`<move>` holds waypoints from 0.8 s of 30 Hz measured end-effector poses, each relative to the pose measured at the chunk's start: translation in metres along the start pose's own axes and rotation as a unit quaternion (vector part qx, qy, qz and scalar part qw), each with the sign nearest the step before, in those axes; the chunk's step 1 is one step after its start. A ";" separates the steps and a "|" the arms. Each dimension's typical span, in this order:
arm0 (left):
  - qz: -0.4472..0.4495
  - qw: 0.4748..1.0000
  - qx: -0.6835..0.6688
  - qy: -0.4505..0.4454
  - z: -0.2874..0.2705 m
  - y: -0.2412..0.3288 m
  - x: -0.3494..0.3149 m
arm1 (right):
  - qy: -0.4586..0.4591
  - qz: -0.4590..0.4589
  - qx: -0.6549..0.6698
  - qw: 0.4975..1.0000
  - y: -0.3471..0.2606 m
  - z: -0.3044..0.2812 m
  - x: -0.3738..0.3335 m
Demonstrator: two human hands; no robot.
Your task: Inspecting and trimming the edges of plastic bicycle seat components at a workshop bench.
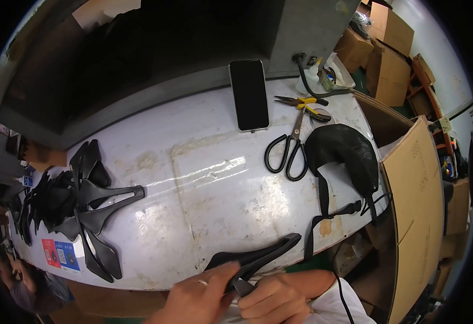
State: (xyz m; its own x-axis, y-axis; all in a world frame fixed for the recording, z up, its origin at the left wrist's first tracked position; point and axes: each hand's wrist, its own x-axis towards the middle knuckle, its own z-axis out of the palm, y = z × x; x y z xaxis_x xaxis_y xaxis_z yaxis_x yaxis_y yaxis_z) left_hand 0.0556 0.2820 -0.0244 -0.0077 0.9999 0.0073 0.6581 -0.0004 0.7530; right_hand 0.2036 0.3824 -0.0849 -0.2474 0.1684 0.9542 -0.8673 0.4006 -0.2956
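Close to the table's near edge, I hold a black forked moulded piece (263, 258), its two long arms meeting at a narrow tip on the right. My left hand (201, 294), wearing a ring, is closed over its lower end, with the fingertips slightly blurred. My right hand (274, 299) is wrapped in a fist beside it, and a flat grey end (243, 287) pokes out between the two hands. I cannot tell whether that end belongs to the piece. Similar black forked pieces (106, 208) lie piled at the left of the table.
Black-handled scissors (296, 140), yellow-handled pliers (304, 101) and a phone (250, 94) lie farther back on the white table (193, 162). A black mesh pouch with straps (350, 154) rests at the right. Beyond that edge stands an open cardboard box (417, 216).
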 end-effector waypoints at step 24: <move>-0.116 0.991 -0.069 0.010 -0.017 -0.004 -0.032 | 0.093 0.054 0.124 0.986 -0.002 0.022 -0.004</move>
State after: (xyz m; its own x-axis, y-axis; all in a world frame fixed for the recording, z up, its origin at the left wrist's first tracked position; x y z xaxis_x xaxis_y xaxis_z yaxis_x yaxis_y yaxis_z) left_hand 0.0400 0.2503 -0.0167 -0.1615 0.9730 -0.1647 0.5272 0.2261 0.8191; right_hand 0.1967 0.3613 -0.0871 -0.2808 0.3690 0.8860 -0.9249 0.1426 -0.3525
